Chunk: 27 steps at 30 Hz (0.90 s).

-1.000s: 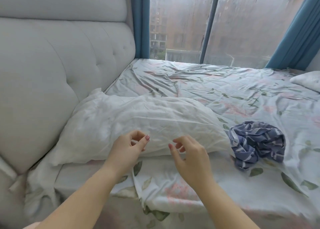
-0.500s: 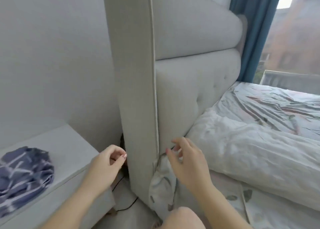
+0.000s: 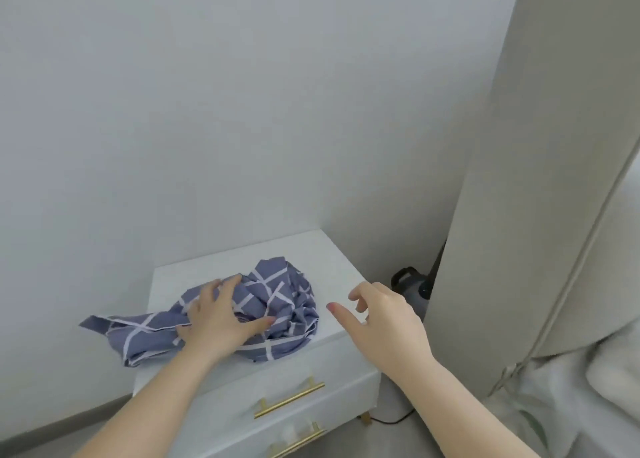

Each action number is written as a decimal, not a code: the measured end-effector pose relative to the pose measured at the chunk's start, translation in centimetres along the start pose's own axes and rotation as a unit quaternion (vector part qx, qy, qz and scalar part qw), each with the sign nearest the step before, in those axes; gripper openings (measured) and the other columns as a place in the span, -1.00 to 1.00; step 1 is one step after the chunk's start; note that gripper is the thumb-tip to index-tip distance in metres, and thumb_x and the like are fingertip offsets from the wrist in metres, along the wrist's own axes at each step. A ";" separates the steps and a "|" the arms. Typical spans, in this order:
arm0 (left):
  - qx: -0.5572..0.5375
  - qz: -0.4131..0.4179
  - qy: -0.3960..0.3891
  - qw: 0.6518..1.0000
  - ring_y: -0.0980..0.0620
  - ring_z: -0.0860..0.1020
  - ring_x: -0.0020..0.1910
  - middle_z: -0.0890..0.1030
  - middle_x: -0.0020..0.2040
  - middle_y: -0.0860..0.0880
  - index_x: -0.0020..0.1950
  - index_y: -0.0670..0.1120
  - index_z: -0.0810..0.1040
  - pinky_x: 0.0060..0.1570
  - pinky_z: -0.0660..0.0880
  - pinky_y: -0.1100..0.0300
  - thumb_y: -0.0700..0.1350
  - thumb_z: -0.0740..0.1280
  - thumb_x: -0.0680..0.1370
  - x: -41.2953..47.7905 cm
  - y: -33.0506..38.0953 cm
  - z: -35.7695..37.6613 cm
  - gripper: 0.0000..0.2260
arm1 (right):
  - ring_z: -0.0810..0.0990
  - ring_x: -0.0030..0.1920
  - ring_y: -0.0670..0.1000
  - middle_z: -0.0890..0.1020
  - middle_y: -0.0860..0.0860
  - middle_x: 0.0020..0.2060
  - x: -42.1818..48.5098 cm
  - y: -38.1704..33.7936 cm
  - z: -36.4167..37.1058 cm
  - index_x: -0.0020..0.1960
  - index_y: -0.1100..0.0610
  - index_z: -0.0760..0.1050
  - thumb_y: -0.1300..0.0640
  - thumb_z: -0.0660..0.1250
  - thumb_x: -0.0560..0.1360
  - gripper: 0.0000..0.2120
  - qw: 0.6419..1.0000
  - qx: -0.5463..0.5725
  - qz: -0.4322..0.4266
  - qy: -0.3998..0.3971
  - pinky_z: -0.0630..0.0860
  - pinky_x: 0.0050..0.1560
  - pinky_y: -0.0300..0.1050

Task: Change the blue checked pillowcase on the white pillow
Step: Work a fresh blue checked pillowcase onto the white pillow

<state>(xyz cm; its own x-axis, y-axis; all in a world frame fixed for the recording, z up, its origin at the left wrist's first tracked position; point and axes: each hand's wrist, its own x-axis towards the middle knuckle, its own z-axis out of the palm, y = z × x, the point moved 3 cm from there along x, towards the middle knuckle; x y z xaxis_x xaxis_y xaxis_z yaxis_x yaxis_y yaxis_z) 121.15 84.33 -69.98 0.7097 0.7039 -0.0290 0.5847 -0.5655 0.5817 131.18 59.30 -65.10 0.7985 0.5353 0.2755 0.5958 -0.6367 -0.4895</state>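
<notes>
Pillowcase (image 3: pixel 277 305) lies crumpled on top of the nightstand (image 3: pixel 332 260), its bulk over the middle of the top and a flatter tail hanging past the nightstand's left edge. Its long axis therefore runs left to right across the nightstand. Left hand (image 3: pixel 216 322) rests on the heap toward the nightstand's left front, fingers spread and nearly straight over the cloth and thumb reaching right; it presses but has not gathered any fabric. Right hand (image 3: pixel 384 322) hovers over the bare right front part of the nightstand, just beside the heap's right edge and apart from it, fingers loosely spread, holding nothing. Judgement: the left hand is the nearer and is already in contact, while the cloth lies directly left of the right hand. A lift probably calls for the left fingers to curl in and the right hand to take the near right edge.
</notes>
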 end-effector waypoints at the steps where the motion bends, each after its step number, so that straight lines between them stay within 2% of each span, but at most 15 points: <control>1: 0.000 -0.010 -0.041 0.999 -0.17 0.18 0.51 0.12 0.55 0.02 0.52 0.28 0.10 0.41 0.26 -0.20 0.53 0.38 0.12 0.4 -0.6 0.7 0.04 | 0.53 -0.09 -0.10 0.49 -0.19 -0.04 0.1 -0.2 0.5 0.17 -0.06 0.44 -0.39 0.15 0.50 -0.54 1.000 -0.004 0.004 -0.009 0.52 -0.13 -0.14; 3: 0.093 -0.025 -0.068 0.993 -0.20 0.22 0.48 0.18 0.53 0.03 0.51 0.29 0.08 0.35 0.34 -0.16 0.57 0.33 0.16 0.7 -1.7 2.2 0.00 | 0.52 -0.06 -0.07 0.48 -0.19 -0.04 0.2 -0.2 1.2 0.17 -0.06 0.44 -0.39 0.14 0.50 -0.52 1.000 -0.009 0.011 -0.019 0.53 -0.11 -0.13; 5: 0.161 0.002 -0.018 0.987 -0.16 0.42 0.31 0.42 0.38 0.04 0.37 0.20 0.28 0.15 0.50 -0.06 0.59 0.26 0.22 0.8 -2.1 3.1 -0.17 | 0.52 -0.07 -0.09 0.49 -0.19 -0.02 0.2 0.0 1.1 0.19 -0.04 0.45 -0.39 0.15 0.51 -0.52 1.000 -0.010 0.019 -0.022 0.53 -0.12 -0.14; 7: 0.061 0.040 0.003 0.997 -0.05 0.56 0.07 0.60 0.12 0.08 0.17 0.11 0.42 -0.05 0.55 0.04 0.48 0.34 0.29 0.9 -1.1 3.6 -0.38 | 0.51 -0.08 -0.10 0.50 -0.18 -0.01 -0.1 0.6 0.6 0.21 -0.04 0.45 -0.37 0.16 0.51 -0.52 0.999 -0.005 0.036 -0.023 0.51 -0.12 -0.16; 9: -0.072 0.069 -0.014 0.995 0.01 0.60 0.05 0.65 0.01 0.16 0.11 0.11 0.51 -0.07 0.52 0.11 0.27 0.47 0.37 0.1 1.6 4.0 -0.58 | 0.51 -0.06 -0.10 0.51 -0.16 0.01 -0.5 1.8 -0.3 0.22 -0.04 0.44 -0.36 0.18 0.51 -0.53 0.998 0.008 0.059 -0.020 0.49 -0.11 -0.16; 11: -0.176 0.101 -0.032 0.979 0.10 0.61 0.03 0.67 -0.05 0.20 0.06 0.13 0.57 -0.07 0.48 0.18 0.14 0.53 0.38 -1.5 5.7 4.4 -0.69 | 0.53 -0.04 -0.10 0.54 -0.14 0.02 -1.1 3.3 -1.6 0.22 -0.06 0.45 -0.34 0.23 0.50 -0.55 0.995 0.046 0.083 -0.007 0.52 -0.07 -0.15; 14: -0.280 0.164 -0.088 0.942 0.15 0.65 -0.03 0.71 -0.06 0.15 0.07 0.08 0.62 -0.02 0.53 0.19 0.11 0.54 0.38 -4.8 12.6 5.1 -0.68 | 0.57 -0.12 -0.14 0.61 -0.15 0.02 -2.7 5.8 -4.8 0.12 -0.15 0.46 -0.27 0.29 0.50 -0.72 0.974 0.185 0.129 0.034 0.54 -0.09 -0.23; 16: -0.340 0.186 -0.154 0.909 0.15 0.68 -0.11 0.72 -0.09 0.08 0.07 0.02 0.64 -0.11 0.55 0.25 -0.02 0.52 0.46 -7.5 17.2 5.8 -0.79 | 0.59 -0.12 -0.17 0.64 -0.21 0.03 -4.5 7.9 -7.7 0.14 -0.20 0.49 -0.27 0.28 0.50 -0.73 0.936 0.298 0.175 0.069 0.53 -0.08 -0.23; 18: -0.382 0.190 -0.236 0.873 0.12 0.68 -0.25 0.73 -0.14 0.01 0.03 -0.06 0.65 -0.27 0.53 0.30 -0.11 0.47 0.50 -10.6 21.6 7.1 -0.87 | 0.65 -0.01 -0.11 0.67 -0.23 0.01 -6.9 10.2 -11.0 0.15 -0.22 0.52 -0.27 0.25 0.53 -0.74 0.894 0.380 0.216 0.098 0.60 0.07 -0.02; 20: -0.395 0.202 -0.311 0.840 0.11 0.67 -0.31 0.73 -0.14 -0.04 0.02 -0.07 0.66 -0.31 0.52 0.28 -0.12 0.45 0.52 -13.9 25.8 9.2 -0.89 | 0.70 -0.02 0.01 0.71 -0.11 -0.02 -9.9 12.6 -14.6 0.15 -0.11 0.56 -0.19 0.25 0.56 -0.74 0.853 0.447 0.237 0.126 0.62 0.03 0.13; 22: -0.401 0.226 -0.375 0.805 0.10 0.68 -0.24 0.73 -0.12 -0.04 0.03 -0.06 0.67 -0.28 0.53 0.29 -0.12 0.43 0.53 -17.7 29.8 11.8 -0.90 | 0.70 -0.01 0.06 0.72 -0.01 0.01 -13.6 15.0 -18.3 0.19 -0.05 0.58 -0.13 0.28 0.56 -0.72 0.830 0.475 0.242 0.164 0.64 0.02 0.14; 24: -0.405 0.249 -0.429 0.768 0.10 0.69 -0.11 0.73 -0.07 0.00 0.09 -0.05 0.65 -0.19 0.54 0.33 -0.12 0.40 0.55 -22.1 33.8 15.0 -0.87 | 0.70 0.01 0.07 0.72 0.01 0.01 -17.8 17.6 -21.8 0.20 -0.03 0.57 -0.07 0.30 0.55 -0.73 0.822 0.465 0.243 0.221 0.61 0.04 0.13; 27: -0.410 0.268 -0.481 0.727 0.09 0.68 -0.02 0.72 -0.01 0.01 0.18 -0.10 0.60 -0.14 0.53 0.33 -0.04 0.39 0.54 -28.4 38.8 19.9 -0.75 | 0.71 -0.03 0.08 0.73 0.03 -0.03 -24.7 22.0 -26.2 0.16 0.04 0.57 0.09 0.31 0.59 -0.83 0.797 0.433 0.269 0.323 0.61 -0.06 0.05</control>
<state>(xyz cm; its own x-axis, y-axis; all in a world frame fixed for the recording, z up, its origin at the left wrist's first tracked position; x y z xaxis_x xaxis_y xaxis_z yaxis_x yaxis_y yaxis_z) 131.45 33.83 -62.78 0.9261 -0.3731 0.0552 -0.0289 0.0757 0.9967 126.90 17.51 -61.01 0.9629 -0.2621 0.0639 0.0913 0.0940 -0.9914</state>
